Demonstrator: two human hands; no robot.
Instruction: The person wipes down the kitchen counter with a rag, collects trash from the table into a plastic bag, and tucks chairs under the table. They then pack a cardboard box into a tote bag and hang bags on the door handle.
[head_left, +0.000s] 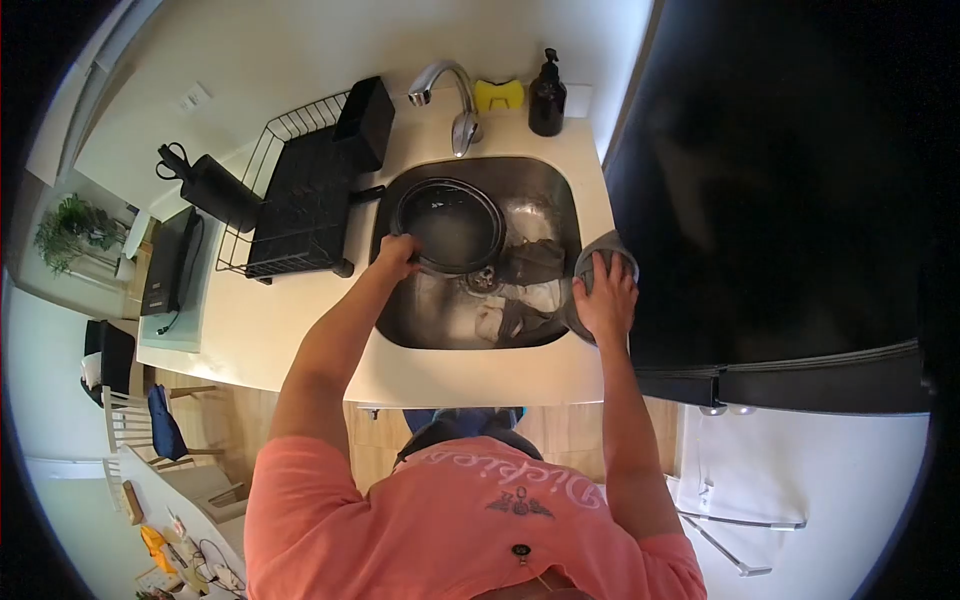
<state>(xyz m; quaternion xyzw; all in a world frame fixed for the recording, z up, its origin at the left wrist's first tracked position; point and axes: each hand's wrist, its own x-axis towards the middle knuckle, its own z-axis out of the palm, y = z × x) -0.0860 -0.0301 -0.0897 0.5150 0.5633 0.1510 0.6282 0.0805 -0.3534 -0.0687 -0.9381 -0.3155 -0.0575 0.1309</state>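
In the left part of the steel sink [405, 325] is a round black pan [450, 225], its handle pointing to the upper left. My left hand [398, 256] grips the pan's near left rim, fingers closed. At the sink's right edge my right hand [606, 295] lies on a bunched grey cloth [603, 250], fingers apart and pressed on it. Grey and white cloth pieces [530, 298] lie in the sink, right of the drain [482, 280]. The chrome faucet [465, 115] stands behind the sink; no water shows running from it.
A black dish rack [300, 200] stands left of the sink, with a knife block [222, 192] beside it. Behind the sink are a yellow sponge holder [498, 95] and a dark soap bottle [547, 98]. A tall black appliance [760, 200] borders the counter's right side.
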